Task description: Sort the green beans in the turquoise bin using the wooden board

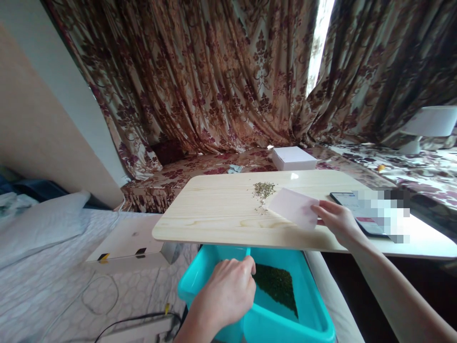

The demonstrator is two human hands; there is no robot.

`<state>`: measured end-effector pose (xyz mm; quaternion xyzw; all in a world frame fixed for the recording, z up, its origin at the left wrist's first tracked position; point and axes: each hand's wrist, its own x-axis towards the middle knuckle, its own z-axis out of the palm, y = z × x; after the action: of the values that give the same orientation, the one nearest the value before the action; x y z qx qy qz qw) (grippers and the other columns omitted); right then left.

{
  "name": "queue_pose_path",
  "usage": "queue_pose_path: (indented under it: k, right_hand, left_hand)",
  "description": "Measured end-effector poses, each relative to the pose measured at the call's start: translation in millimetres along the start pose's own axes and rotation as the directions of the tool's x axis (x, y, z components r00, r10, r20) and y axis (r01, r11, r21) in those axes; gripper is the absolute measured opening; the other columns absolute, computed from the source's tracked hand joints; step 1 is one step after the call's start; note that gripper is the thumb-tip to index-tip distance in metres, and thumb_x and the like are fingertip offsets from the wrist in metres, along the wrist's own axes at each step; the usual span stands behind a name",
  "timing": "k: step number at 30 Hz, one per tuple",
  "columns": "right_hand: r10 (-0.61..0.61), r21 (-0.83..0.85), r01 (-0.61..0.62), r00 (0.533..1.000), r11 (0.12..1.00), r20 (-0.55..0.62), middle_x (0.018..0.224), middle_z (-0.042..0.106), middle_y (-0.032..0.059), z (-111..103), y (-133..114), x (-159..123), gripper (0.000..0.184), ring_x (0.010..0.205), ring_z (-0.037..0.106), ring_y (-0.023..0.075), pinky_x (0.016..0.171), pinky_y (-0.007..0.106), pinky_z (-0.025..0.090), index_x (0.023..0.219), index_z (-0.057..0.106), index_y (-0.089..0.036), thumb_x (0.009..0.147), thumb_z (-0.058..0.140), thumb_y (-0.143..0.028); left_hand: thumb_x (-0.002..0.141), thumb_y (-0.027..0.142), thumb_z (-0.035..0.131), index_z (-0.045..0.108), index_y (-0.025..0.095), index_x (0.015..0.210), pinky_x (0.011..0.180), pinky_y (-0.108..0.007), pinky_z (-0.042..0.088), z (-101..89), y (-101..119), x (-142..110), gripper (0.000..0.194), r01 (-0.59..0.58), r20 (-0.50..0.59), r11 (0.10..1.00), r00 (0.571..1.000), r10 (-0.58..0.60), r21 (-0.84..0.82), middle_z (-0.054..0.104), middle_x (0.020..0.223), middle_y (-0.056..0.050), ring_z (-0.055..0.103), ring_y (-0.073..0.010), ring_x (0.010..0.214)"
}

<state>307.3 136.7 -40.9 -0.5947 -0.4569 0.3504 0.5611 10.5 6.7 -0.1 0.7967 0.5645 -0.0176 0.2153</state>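
Note:
My right hand [337,218] pinches a thin translucent white sheet [293,206] by its right edge. The sheet is tilted over the wooden tabletop [210,209]. Its far left corner is close to a loose pile of small greenish-brown grains [264,189], with several scattered around it. Below the table's front edge, my left hand [232,288] is closed above a turquoise divided bin [314,295]. What its fingers hold, if anything, is hidden. Dark green grains [276,286] lie in the bin's right compartment; my left hand covers part of the bin.
A phone [360,214] lies on the table's right side, partly blurred out. Behind the table is a white box [294,158]. At the left, a flat pale box [128,238] rests on the bed, with cables [139,318] nearby. A lamp [432,121] stands far right.

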Motion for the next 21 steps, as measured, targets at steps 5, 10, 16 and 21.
queue_pose_path:
  k: [5,10,16,21]
  right_hand:
    - [0.024,-0.004,-0.024,1.0,1.0,0.02,0.078,0.08,0.0057,-2,4,-3,0.003,0.068,0.075,0.0222,0.061,0.033,0.066,0.071,0.075,-0.025,0.071,0.073,-0.028]
    - [0.01,0.003,-0.01,0.998,1.0,0.066,0.081,0.082,0.0057,9,2,-6,0.008,0.069,0.076,0.0219,0.06,0.032,0.066,0.077,0.077,-0.023,0.074,0.071,-0.028]
    - [-0.002,0.022,0.001,0.997,1.0,0.071,0.083,0.082,0.0068,8,-4,-6,0.011,0.071,0.077,0.0225,0.062,0.032,0.065,0.079,0.076,-0.023,0.071,0.074,-0.03]
    - [-0.016,0.014,0.015,0.996,1.0,0.085,0.076,0.08,0.0058,3,-5,-7,0.011,0.07,0.076,0.0236,0.063,0.034,0.065,0.075,0.075,-0.023,0.071,0.076,-0.033]
  left_hand:
    - [0.097,0.015,0.037,0.065,0.02,0.119,0.092,-0.04,0.047,-0.3,2,2,0.036,0.005,0.002,1.0,1.0,-0.005,-0.001,0.073,0.106,-0.011,0.066,-0.0324,0.106]
    - [0.097,0.016,0.037,0.065,0.021,0.119,0.093,-0.04,0.047,1.1,1,3,0.036,0.005,0.002,1.0,1.0,-0.005,-0.005,0.073,0.108,-0.011,0.066,-0.0321,0.107]
    - [0.097,0.017,0.037,0.066,0.021,0.119,0.094,-0.04,0.048,1.5,2,2,0.036,-0.001,0.005,1.0,1.0,0.001,-0.014,0.073,0.108,-0.011,0.066,-0.0317,0.107]
    - [0.096,0.016,0.037,0.066,0.02,0.119,0.095,-0.041,0.047,1.1,2,2,0.037,-0.008,-0.004,1.0,1.0,0.008,-0.019,0.073,0.109,-0.011,0.066,-0.0315,0.108]
